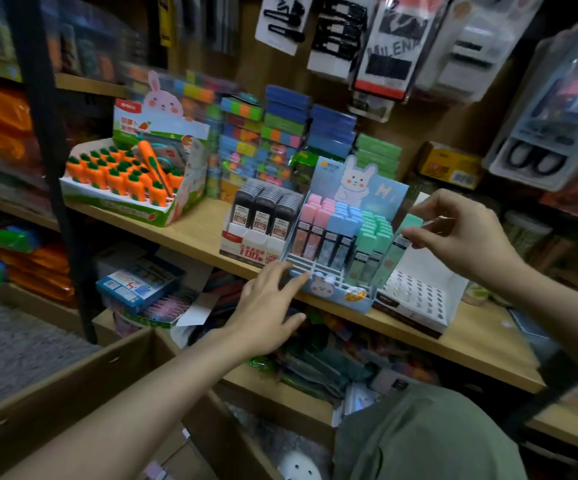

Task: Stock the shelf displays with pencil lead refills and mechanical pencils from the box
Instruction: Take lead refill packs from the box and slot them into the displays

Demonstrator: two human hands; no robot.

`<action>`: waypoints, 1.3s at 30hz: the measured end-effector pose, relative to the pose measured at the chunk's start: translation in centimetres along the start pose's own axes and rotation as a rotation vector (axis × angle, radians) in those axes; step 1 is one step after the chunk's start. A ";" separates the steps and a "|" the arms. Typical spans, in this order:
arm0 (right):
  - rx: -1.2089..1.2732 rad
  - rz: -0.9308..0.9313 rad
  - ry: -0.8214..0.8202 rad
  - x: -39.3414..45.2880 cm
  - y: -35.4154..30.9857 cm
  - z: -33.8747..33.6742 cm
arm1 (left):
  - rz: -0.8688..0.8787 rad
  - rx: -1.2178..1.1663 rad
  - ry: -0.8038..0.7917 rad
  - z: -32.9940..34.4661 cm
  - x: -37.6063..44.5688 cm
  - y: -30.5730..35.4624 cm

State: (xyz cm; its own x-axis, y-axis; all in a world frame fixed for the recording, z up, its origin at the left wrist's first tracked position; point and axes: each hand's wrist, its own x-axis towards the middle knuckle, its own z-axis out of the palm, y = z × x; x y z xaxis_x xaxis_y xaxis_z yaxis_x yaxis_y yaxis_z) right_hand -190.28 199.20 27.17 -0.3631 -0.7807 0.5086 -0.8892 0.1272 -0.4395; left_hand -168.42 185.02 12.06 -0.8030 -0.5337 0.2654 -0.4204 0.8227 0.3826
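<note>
We reach both arms forward to the wooden shelf (190, 233). Our left hand (267, 306) is stretched out with the palm down and the fingers straight and a little spread; its grip is open and holds nothing, and the fingertips touch the front left corner of the blue bunny display (336, 292). Our right hand (460, 233) comes from the right side, with the wrist bent and the fingers curled. Its thumb and forefinger pinch the top of a mint green lead refill case (398, 251), which stands tilted at the right edge of the display, beside the other green cases. In this display the pink, blue and green cases stand in rows, and the front slots on the left are free.

Just left of it, touching or nearly touching, stands the black lead refill display (260, 230) with three rows of dark cases. On the right, a white perforated tray (419, 296) sits on the shelf. Farther left is a carrot display (125, 181). A cardboard box (73, 386) is below our arms, near the floor.
</note>
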 end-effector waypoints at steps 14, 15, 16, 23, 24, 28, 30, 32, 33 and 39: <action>0.004 0.005 -0.012 -0.4 1.7 4.0 | 0.028 0.092 0.046 0.7 -0.1 -0.1; -0.003 0.004 -0.019 -0.4 1.7 4.1 | 0.027 0.090 0.050 0.8 -0.1 -0.1; -0.014 0.003 -0.023 -0.5 1.8 4.1 | 0.026 0.089 0.053 0.8 0.0 -0.1; -0.124 -0.041 0.060 -0.7 1.6 5.1 | 0.029 0.103 0.031 0.7 -0.1 0.1; -0.128 -0.044 0.065 -0.7 1.6 5.2 | 0.029 0.105 0.019 0.7 -0.1 0.1; -0.142 -0.020 0.065 -1.3 1.3 5.1 | 0.041 0.083 0.011 0.4 -0.3 0.0; -0.137 -0.030 0.120 -2.1 1.1 5.1 | 0.070 0.022 0.067 0.6 -0.9 -0.2; -0.076 -0.140 0.208 -3.1 -0.2 5.3 | 0.095 -0.090 0.140 0.9 -1.9 -0.8; -0.043 -0.225 0.212 -3.7 -1.4 5.6 | 0.093 -0.139 0.149 1.0 -2.6 -1.2; 0.116 -0.511 -0.397 -7.4 -8.3 13.9 | -0.355 -0.349 -0.225 2.1 -9.8 -6.7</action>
State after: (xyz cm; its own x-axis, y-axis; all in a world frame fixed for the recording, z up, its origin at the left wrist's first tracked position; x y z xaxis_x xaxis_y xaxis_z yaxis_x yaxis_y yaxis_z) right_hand -176.33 195.44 16.80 0.2468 -0.8947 0.3723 -0.8788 -0.3685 -0.3031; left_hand -158.62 185.20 5.05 -0.7239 -0.6802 -0.1151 -0.5477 0.4652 0.6954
